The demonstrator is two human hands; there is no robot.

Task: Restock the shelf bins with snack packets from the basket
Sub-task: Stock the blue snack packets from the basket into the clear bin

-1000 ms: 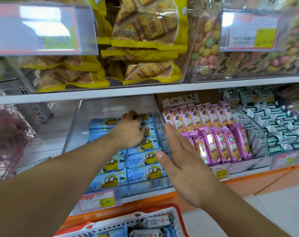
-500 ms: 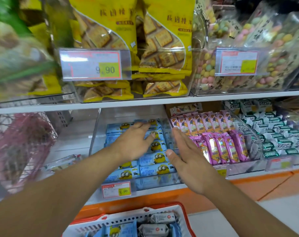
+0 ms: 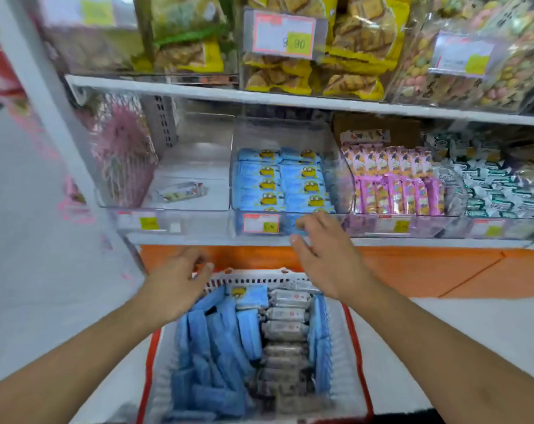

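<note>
A white basket with an orange rim stands on the floor below the shelf, filled with blue snack packets and a row of grey-white packets. Above it, a clear shelf bin holds two rows of blue packets with a yellow cartoon figure. My left hand hovers over the basket's far left corner, fingers relaxed and empty. My right hand hangs in front of the bin's lower edge, fingers loosely curled, holding nothing.
The clear bin to the left holds a single packet. Pink packets and green-white packets fill the bins to the right. Yellow biscuit bags sit on the upper shelf. A white panel stands at the left.
Both hands have drawn back out of the blue packet bin and down toward the basket. The view has tilted down, so the whole basket now shows.
</note>
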